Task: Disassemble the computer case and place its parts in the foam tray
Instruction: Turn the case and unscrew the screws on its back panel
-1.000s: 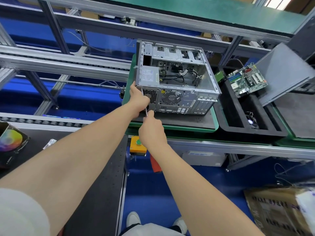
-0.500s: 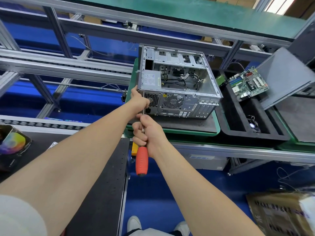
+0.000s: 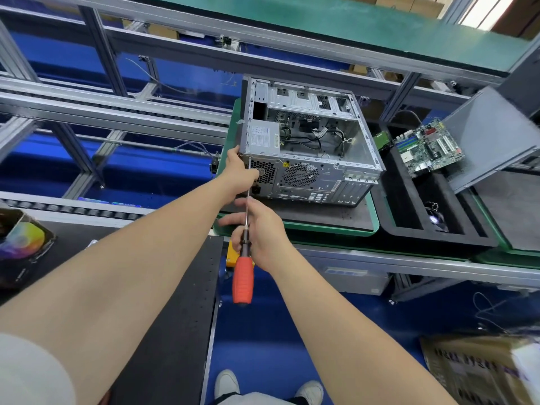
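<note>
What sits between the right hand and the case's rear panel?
Head view: the screwdriver shaft spans that gap, tip at the rear corner of the computer case, with the left hand holding that corner.

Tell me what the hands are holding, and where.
Right hand: screwdriver, by the black neck above its red grip. Left hand: computer case, rear corner.

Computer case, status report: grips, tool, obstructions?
Left grip holds computer case rear corner. Right grip pinches screwdriver, tip at top rear edge. Shaft path unobstructed.
</note>
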